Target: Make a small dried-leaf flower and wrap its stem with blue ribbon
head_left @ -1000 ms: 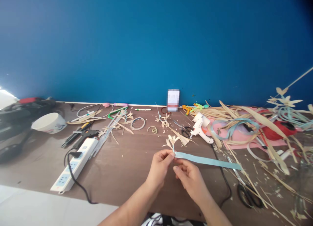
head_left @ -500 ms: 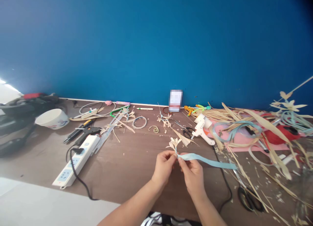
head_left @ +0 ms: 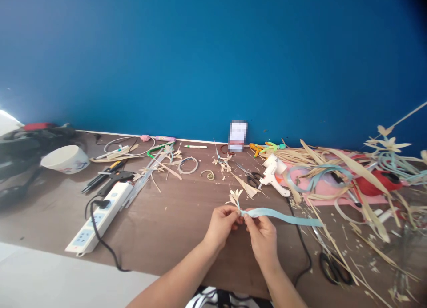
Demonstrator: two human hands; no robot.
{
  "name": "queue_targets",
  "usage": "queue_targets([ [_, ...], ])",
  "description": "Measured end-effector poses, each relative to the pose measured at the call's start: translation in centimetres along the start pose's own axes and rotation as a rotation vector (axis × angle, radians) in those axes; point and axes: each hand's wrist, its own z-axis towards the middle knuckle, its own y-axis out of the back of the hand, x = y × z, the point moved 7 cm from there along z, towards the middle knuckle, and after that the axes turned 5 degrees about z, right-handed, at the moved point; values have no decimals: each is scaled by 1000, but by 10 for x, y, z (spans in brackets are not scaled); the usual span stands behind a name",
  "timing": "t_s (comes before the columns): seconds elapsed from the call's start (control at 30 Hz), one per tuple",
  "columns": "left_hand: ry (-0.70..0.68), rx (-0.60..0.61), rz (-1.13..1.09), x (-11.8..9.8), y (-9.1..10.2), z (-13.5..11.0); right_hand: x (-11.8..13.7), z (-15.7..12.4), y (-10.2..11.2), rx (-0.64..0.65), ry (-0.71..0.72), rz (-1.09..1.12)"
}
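Note:
Low over the table's middle, my left hand [head_left: 220, 224] pinches the stem of a small flower [head_left: 236, 197] with pale straw-coloured petals, which points upward. Just beside it, my right hand [head_left: 263, 237] grips a light blue ribbon [head_left: 287, 218] between thumb and fingers. One end of the ribbon meets the flower's stem at my fingertips. Its other end stretches out to the right, close to a pair of black-handled scissors [head_left: 333, 268]. The exact point where ribbon and stem join is partly covered by my fingers.
A white glue gun [head_left: 275, 177] lies beyond my right hand, its cord running toward me. Dried straw strips [head_left: 358, 166] and scraps cover the right side. At left are a power strip [head_left: 100, 219], a dark glue gun [head_left: 116, 181] and a white bowl [head_left: 66, 160]. A blue wall [head_left: 200, 63] rises behind.
The right hand has moved slightly away from the left along the ribbon, so a little more ribbon shows between them. The whole view has shifted slightly.

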Motion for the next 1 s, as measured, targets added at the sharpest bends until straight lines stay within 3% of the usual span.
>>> queue_targets([
  [0.1,49,7,-50,2,1,0,-2,1,0,8,-27,-28],
  [0.3,73,-94,-138,5,12,1,-14,1,-10,144,-98,-139],
  [0.43,39,-134,-165,4,16,2,-11,-4,-14,182,11,-338],
  [0.7,74,-125,-179,7,11,-1,22,-16,-22,191,420,-715],
  [0.8,86,-117,-177,7,10,-3,25,-15,-22,199,449,-724],
  [1.0,83,-94,-128,4,10,-6,21,-14,-22,244,375,-700],
])
